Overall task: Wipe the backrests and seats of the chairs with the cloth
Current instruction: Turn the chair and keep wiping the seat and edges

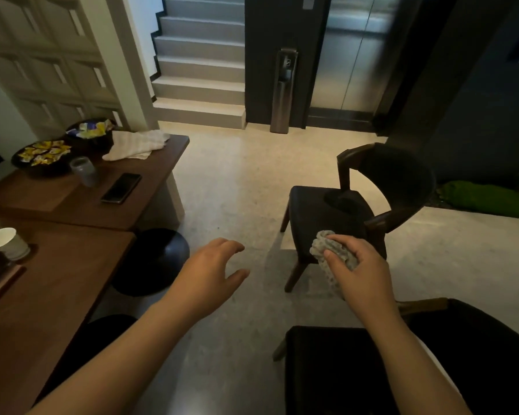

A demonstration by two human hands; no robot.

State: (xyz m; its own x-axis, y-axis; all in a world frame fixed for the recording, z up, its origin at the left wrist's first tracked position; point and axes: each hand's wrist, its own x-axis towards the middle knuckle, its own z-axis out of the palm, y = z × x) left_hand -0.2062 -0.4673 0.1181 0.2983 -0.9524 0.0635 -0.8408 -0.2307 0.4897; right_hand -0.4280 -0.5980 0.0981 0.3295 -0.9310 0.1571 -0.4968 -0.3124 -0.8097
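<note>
A dark chair [318,214] with a curved wooden backrest [402,181] stands right of centre on the pale floor. My right hand [360,271] is closed around a crumpled grey cloth [324,244], held over the near edge of that chair's seat. A second dark chair [342,369] sits at the bottom right, partly under my right forearm. My left hand [210,271] hovers over the floor left of the first chair, fingers spread, holding nothing.
Two brown wooden tables [57,295] line the left side, carrying paper cups [6,242], a phone [121,188], a grey cup [83,170], snack bowls [44,155] and a white towel [135,143]. A black round stool [153,262] stands beside them. Stairs [201,70] and lift doors [351,55] lie ahead.
</note>
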